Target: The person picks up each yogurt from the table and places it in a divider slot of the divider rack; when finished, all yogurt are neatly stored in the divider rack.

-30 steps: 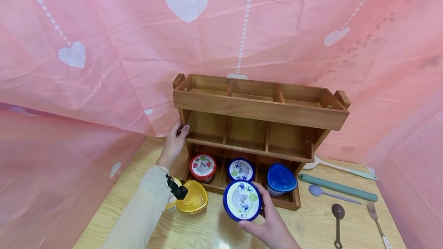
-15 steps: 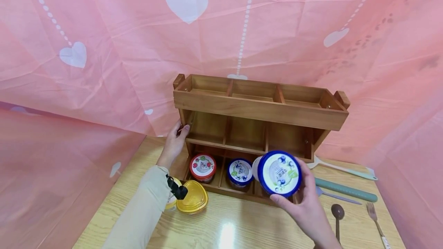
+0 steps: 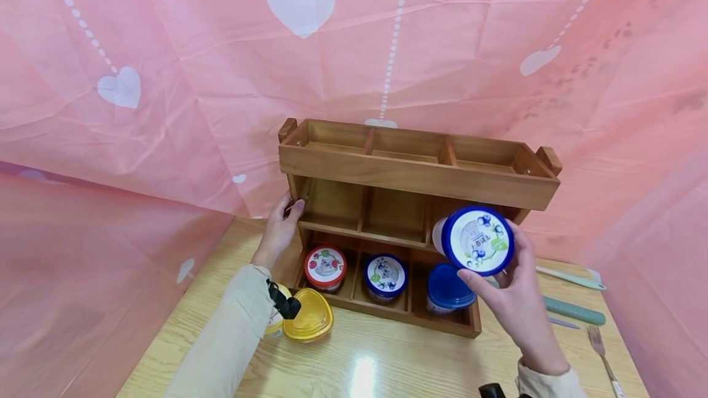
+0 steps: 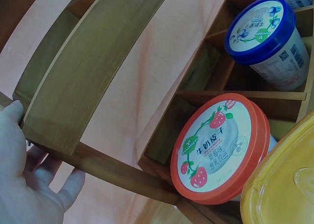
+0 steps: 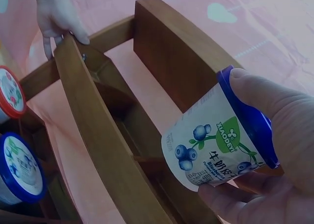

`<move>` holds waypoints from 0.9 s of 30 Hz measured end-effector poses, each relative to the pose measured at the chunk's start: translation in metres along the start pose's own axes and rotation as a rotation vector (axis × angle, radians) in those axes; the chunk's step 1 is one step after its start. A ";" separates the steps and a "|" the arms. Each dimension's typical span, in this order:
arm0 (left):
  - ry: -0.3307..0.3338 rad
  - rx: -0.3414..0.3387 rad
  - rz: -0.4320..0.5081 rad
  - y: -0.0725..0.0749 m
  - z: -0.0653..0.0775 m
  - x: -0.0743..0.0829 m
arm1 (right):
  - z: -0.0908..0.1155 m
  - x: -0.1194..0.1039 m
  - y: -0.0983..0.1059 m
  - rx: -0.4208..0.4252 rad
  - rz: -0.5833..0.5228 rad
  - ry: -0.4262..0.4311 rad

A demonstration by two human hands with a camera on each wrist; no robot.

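Note:
My left hand (image 3: 278, 229) grips the left side of a three-tier wooden rack (image 3: 417, 172), its fingers behind the side board in the left wrist view. The right hand (image 3: 520, 293) holds a white blueberry cup (image 5: 211, 140) by its blue lid, thumb on one side and fingers on the other. This cup is tilted, lid toward me, and overlaps the middle tier's right compartment in the head view. Along the bottom tier sit a red-lidded strawberry cup (image 3: 325, 268), another blueberry cup (image 3: 385, 276) and a tub with a plain blue lid (image 3: 450, 287).
A yellow-lidded tub (image 3: 308, 316) and a yellow-rimmed one (image 3: 276, 315) stand on the table by my left wrist. At right lie a green rod (image 3: 575, 310), a fork (image 3: 603, 352) and a pale green handle (image 3: 575, 278). Pink cloth (image 3: 221, 48) hangs behind.
My right hand has carried the blueberry cup up and to the right, from in front of the bottom tier to the middle tier's right end. The left hand keeps its grip on the rack.

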State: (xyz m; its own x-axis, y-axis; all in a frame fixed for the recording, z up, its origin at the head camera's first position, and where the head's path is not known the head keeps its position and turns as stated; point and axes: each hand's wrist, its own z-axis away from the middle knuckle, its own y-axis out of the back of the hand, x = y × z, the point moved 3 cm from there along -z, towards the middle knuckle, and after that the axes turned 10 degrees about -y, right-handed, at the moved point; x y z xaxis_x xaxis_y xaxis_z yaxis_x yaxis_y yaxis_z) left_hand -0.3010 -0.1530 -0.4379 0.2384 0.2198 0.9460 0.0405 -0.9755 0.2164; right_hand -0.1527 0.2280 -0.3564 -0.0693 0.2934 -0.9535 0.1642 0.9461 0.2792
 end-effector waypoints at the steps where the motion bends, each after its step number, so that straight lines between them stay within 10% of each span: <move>1: 0.001 0.002 -0.001 0.000 0.000 0.000 | -0.003 0.000 0.001 0.006 0.010 0.001; 27: -0.050 0.033 0.026 0.000 -0.001 0.000 | -0.046 0.017 0.006 0.010 0.134 -0.039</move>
State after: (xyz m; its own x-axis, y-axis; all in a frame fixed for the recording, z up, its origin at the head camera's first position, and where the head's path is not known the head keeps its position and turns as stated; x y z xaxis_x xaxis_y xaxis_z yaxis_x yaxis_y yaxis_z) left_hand -0.3021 -0.1525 -0.4377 0.2878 0.1945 0.9377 0.0654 -0.9809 0.1834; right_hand -0.1984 0.2448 -0.3659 -0.0082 0.4117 -0.9113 0.1792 0.8972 0.4037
